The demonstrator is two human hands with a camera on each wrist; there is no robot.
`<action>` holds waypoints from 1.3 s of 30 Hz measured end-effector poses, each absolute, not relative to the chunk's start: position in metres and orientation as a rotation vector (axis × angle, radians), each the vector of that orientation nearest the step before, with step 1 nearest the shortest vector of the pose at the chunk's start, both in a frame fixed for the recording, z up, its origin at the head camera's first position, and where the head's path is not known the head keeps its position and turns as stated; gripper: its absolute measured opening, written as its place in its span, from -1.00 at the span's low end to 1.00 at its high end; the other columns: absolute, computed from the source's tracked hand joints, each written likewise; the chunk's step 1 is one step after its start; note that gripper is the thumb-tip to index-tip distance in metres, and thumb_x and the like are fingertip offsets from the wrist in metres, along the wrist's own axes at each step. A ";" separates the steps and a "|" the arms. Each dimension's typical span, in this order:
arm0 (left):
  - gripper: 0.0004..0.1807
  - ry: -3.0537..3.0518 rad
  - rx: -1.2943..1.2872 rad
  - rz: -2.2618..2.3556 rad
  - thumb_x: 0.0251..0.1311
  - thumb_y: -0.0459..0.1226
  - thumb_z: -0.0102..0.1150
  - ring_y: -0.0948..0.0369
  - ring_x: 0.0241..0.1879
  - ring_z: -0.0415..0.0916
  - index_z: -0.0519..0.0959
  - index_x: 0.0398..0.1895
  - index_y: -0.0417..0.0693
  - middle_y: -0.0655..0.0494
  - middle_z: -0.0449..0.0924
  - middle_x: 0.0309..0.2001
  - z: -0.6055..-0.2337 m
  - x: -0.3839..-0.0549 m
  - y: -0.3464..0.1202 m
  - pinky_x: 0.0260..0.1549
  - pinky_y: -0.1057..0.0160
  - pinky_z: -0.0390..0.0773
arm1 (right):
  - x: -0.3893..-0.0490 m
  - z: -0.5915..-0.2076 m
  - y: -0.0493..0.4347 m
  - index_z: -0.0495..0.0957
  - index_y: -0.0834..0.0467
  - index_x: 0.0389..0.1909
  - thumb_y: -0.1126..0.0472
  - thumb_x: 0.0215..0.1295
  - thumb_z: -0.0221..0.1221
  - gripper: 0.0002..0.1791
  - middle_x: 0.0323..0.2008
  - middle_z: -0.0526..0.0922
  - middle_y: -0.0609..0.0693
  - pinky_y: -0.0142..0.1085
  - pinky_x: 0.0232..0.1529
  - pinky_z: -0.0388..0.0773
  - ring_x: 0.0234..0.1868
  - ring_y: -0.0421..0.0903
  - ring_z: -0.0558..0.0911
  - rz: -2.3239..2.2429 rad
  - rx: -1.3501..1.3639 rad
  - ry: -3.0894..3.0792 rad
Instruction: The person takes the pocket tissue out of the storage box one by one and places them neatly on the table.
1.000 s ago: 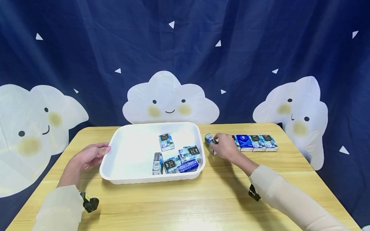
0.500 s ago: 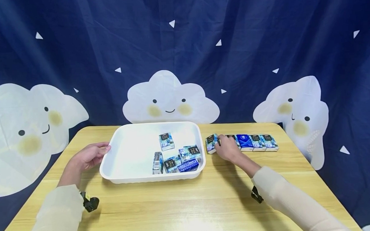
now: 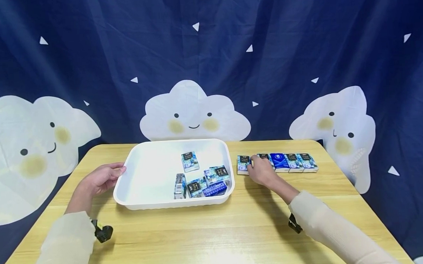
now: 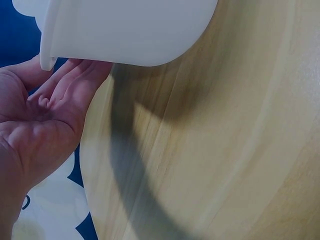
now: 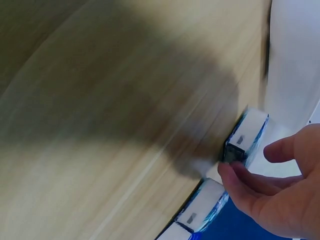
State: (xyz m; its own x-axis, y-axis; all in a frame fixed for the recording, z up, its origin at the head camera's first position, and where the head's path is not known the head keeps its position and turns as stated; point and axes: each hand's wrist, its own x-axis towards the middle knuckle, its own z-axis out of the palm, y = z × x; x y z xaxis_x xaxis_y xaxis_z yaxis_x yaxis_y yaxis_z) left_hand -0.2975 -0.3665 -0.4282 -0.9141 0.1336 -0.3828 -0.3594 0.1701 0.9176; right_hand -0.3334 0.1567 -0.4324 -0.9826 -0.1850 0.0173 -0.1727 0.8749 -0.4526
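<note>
My left hand pinches the left rim of a white tray, thumb at the rim and fingers under it in the left wrist view. Inside, toward the right, lie several tissue packs; one pack lies apart, and another stands on its side. To the right of the tray, my right hand touches the right side of a flat tissue pack with its fingertips. In the right wrist view the thumb stands away from that pack.
Right of the touched pack, a row of tissue packs runs side by side, with a dark blue pack among them. A small gap separates them from the touched pack. Behind the wooden table hangs a blue curtain with cloud faces.
The tissue pack at my right hand has gone from tilted on its side to lying flat, face up, and slightly rightward. The thumb has parted from it. My left hand and the tray have stayed put.
</note>
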 end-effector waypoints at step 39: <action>-0.18 2.040 -0.211 1.842 0.53 -0.22 0.02 0.43 -0.25 0.69 -0.18 0.60 -0.38 0.38 0.70 -0.27 -0.431 -0.298 -0.368 -0.16 0.41 0.70 | -0.316 -0.463 0.145 0.50 0.30 0.19 0.20 0.41 0.16 -0.59 0.08 0.62 0.28 0.32 0.31 0.32 0.18 0.34 0.54 -0.176 -0.555 3.345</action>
